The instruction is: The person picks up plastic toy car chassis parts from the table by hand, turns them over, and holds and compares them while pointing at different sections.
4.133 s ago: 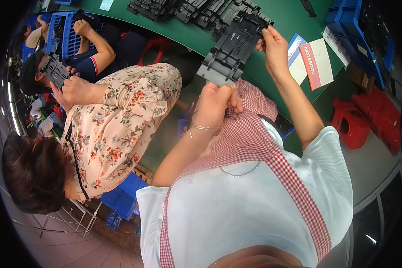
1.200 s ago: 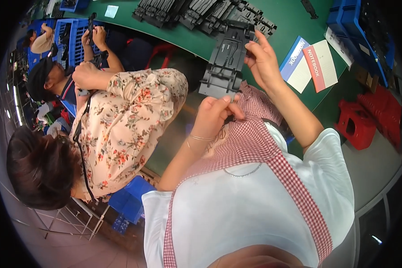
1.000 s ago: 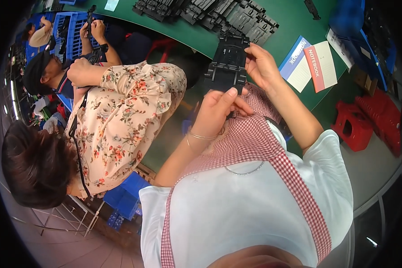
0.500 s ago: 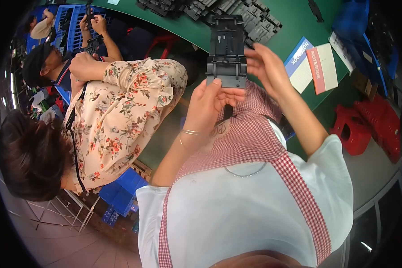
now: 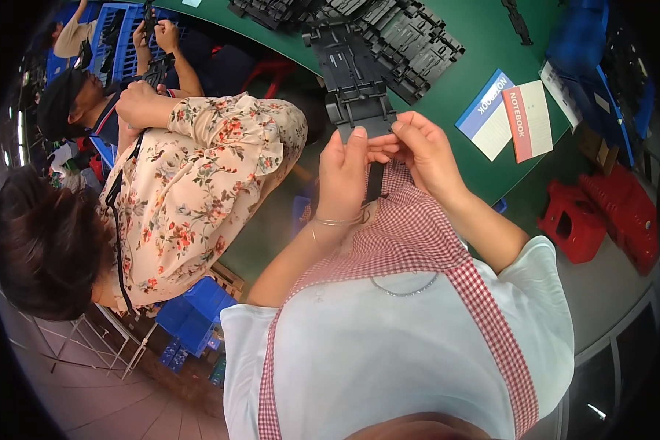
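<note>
A long black plastic part [image 5: 348,70], shaped like a toy-car chassis with crosswise ribs and raised brackets, extends away from me at the table's near edge, its far end tilted to the left. My left hand [image 5: 342,169] grips its near end, thumb on top and fingers underneath. At the near right corner, my right hand [image 5: 429,152] pinches the same part between thumb and fingers. Behind and to the right lies a heap of similar black parts [image 5: 422,59], which the held part partly overlaps in view. The fingers below the part are mostly hidden.
Two notebooks, one blue [image 5: 484,110] and one red [image 5: 528,121], lie on the green table [image 5: 484,37]. A narrow black piece [image 5: 517,22] sits farther back. Red plastic stools [image 5: 576,224] stand at the right. A co-worker in a floral top [image 5: 198,198] sits close on my left.
My right hand has come from the part's right side to its near right corner and now pinches it. The part's far end has swung left.
</note>
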`<state>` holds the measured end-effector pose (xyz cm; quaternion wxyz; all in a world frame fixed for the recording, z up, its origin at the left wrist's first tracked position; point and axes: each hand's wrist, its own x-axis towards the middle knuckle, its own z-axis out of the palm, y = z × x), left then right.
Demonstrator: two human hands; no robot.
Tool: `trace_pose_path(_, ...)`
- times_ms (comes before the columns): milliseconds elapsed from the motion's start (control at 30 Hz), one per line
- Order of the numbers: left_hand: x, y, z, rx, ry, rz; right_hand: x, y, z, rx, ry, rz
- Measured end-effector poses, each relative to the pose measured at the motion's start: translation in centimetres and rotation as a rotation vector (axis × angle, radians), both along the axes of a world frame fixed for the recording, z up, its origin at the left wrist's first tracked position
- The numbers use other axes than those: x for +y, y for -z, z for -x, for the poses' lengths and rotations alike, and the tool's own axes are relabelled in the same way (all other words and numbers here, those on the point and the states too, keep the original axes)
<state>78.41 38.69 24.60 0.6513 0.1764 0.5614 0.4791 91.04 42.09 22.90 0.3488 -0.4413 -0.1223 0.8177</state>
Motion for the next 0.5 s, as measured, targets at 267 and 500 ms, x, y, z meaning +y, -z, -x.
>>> trace_pose_path(267,-0.2,1.1,-0.6,0.088,0.028,-0.042,-0.4,1.3,0.0,-0.031,0.063,0.014)
trace_pose_path(500,0.2,1.4,-0.7,0.111,0.106,-0.069,-0.3,2.0,0.1,-0.031,0.131,0.031)
